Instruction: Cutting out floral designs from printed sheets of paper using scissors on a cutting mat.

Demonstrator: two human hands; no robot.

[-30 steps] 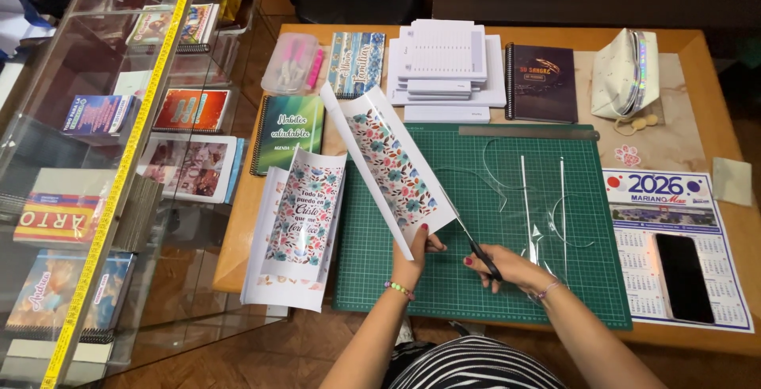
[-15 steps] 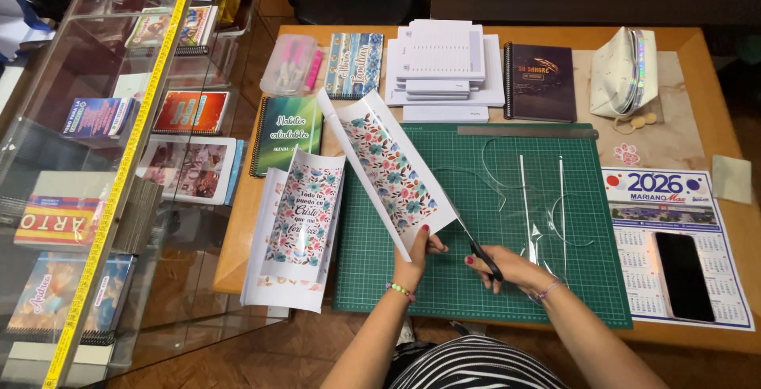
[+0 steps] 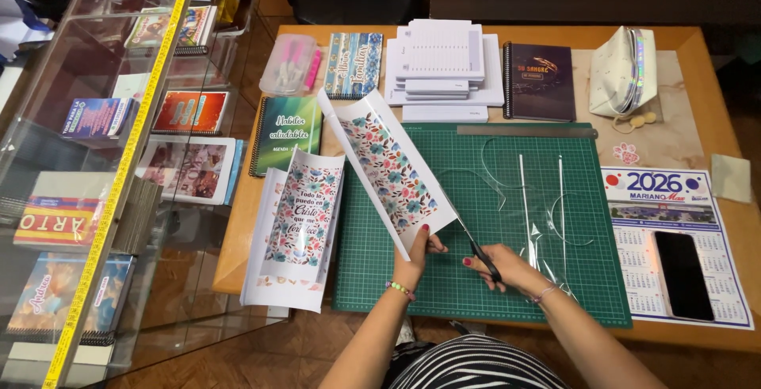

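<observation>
Left hand point(image 3: 416, 248) is pinching the lower corner of a floral printed sheet point(image 3: 388, 168), fingers pressed together on its edge, lifting it at a slant from the lower centre of the frame toward the upper left. Right hand point(image 3: 501, 266) is closing around the handles of a pair of scissors point(image 3: 474, 245), whose blades are meeting the sheet's right edge. Both hands are hovering over the green cutting mat point(image 3: 491, 294) in the centre of the frame, where clear plastic strips point(image 3: 543, 222) are lying to the right. Just left of the mat, another curled floral sheet point(image 3: 297, 226) is resting on the wooden table point(image 3: 238, 254). At the lower right, a black phone point(image 3: 682, 274) is lying on a calendar point(image 3: 697, 199).
</observation>
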